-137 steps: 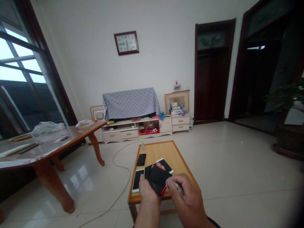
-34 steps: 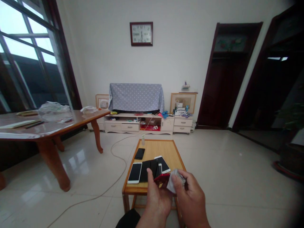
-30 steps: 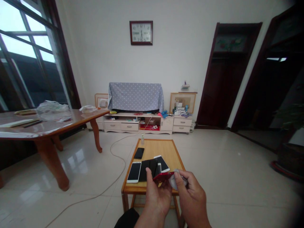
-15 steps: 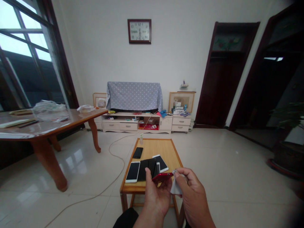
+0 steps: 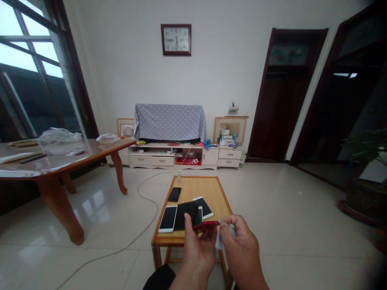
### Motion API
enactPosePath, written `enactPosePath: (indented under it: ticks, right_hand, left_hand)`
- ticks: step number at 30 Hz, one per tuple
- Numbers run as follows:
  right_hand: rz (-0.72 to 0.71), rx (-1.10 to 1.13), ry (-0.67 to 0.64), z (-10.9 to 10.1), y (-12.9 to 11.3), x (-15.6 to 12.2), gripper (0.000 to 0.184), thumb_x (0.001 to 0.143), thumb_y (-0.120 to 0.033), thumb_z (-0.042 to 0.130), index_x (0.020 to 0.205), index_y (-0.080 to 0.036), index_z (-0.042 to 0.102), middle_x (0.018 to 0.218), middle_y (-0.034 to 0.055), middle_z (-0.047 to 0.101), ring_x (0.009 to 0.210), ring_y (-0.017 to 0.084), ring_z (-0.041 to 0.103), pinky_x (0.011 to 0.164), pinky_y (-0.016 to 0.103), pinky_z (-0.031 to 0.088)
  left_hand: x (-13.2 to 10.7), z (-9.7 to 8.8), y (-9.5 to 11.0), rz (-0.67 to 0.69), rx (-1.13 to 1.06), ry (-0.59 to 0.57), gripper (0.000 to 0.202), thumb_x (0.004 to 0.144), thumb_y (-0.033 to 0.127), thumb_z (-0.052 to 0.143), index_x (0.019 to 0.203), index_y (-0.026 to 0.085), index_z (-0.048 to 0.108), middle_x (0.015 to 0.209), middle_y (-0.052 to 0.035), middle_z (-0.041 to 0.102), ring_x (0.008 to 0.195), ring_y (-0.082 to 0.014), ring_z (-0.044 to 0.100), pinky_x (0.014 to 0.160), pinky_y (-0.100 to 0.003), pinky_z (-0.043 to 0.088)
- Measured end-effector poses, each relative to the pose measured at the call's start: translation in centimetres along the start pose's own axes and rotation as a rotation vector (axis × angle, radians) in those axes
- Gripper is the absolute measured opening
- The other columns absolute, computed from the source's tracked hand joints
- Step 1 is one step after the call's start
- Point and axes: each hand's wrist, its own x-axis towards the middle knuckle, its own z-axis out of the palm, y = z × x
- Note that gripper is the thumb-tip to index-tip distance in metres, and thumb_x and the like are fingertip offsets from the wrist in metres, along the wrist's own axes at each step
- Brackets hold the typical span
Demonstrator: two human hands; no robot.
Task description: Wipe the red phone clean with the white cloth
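Note:
A red phone [image 5: 205, 226] lies tilted in my left hand [image 5: 198, 249], edge toward me, thumb along its left side and fingers beneath. My right hand [image 5: 242, 245] pinches a crumpled white tissue [image 5: 220, 240] against the phone's right end. Beyond them on the small wooden table [image 5: 199, 185] rest a white phone [image 5: 168, 219] with a dark screen, an open black phone case [image 5: 181, 215] and another white phone [image 5: 203, 207] lying at a slant. Farther back is a black phone [image 5: 174, 194]. Part of the case's right side is hidden by my left hand.
A small clear pump bottle [image 5: 179, 176] stands at the table's far left corner. On the left is a larger brown table [image 5: 99, 155] bearing plastic bags. A cable [image 5: 133, 243] snakes over the tiled floor. A low white cabinet [image 5: 151, 160] lines the back wall.
My right hand has shifted slightly left with the tissue, which is more bunched under its fingers. The left hand keeps the red phone nearly as before. The whole view has moved a little.

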Motion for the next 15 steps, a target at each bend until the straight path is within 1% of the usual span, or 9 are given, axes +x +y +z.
enactPosePath:
  ticks: [2, 6, 10, 15]
  right_hand:
    - [0.007, -0.013, -0.023, -0.02, -0.06, -0.02, 0.025, 0.084, -0.047, 0.061, 0.080, -0.023, 0.065, 0.070, 0.0001, 0.067, 0.064, 0.020, 0.061, 0.060, 0.027, 0.045]
    - [0.009, 0.012, -0.003, 0.00, 0.04, 0.17, 0.024, 0.084, -0.046, 0.061, 0.081, -0.023, 0.065, 0.074, 0.0014, 0.069, 0.066, 0.021, 0.061, 0.060, 0.027, 0.045]
    - [-0.007, -0.027, -0.036, 0.00, 0.14, 0.28, 0.024, 0.085, -0.046, 0.060, 0.080, -0.023, 0.064, 0.071, 0.0004, 0.067, 0.067, 0.021, 0.061, 0.063, 0.028, 0.045]
    - [0.019, -0.014, -0.020, 0.04, 0.27, 0.11, 0.026, 0.086, -0.047, 0.058, 0.083, -0.022, 0.064, 0.073, 0.0003, 0.067, 0.066, 0.020, 0.060, 0.062, 0.028, 0.045]
  left_hand:
    - [-0.07, 0.03, -0.06, -0.013, -0.011, -0.004, 0.037, 0.085, 0.051, 0.067, 0.080, 0.015, 0.062, 0.072, -0.0064, 0.068, 0.062, -0.0186, 0.067, 0.063, -0.032, 0.058]
    - [0.00, -0.08, -0.03, 0.036, -0.030, -0.015, 0.036, 0.085, 0.050, 0.069, 0.081, 0.015, 0.063, 0.073, -0.0070, 0.069, 0.063, -0.0195, 0.068, 0.062, -0.031, 0.058]
    - [0.19, -0.29, 0.07, -0.005, -0.016, -0.013, 0.037, 0.084, 0.051, 0.069, 0.080, 0.015, 0.063, 0.073, -0.0068, 0.069, 0.063, -0.0192, 0.068, 0.062, -0.032, 0.059]
    - [0.27, -0.48, 0.16, 0.025, -0.049, -0.009, 0.036, 0.083, 0.050, 0.071, 0.081, 0.015, 0.063, 0.072, -0.0068, 0.069, 0.065, -0.0206, 0.069, 0.065, -0.034, 0.059]
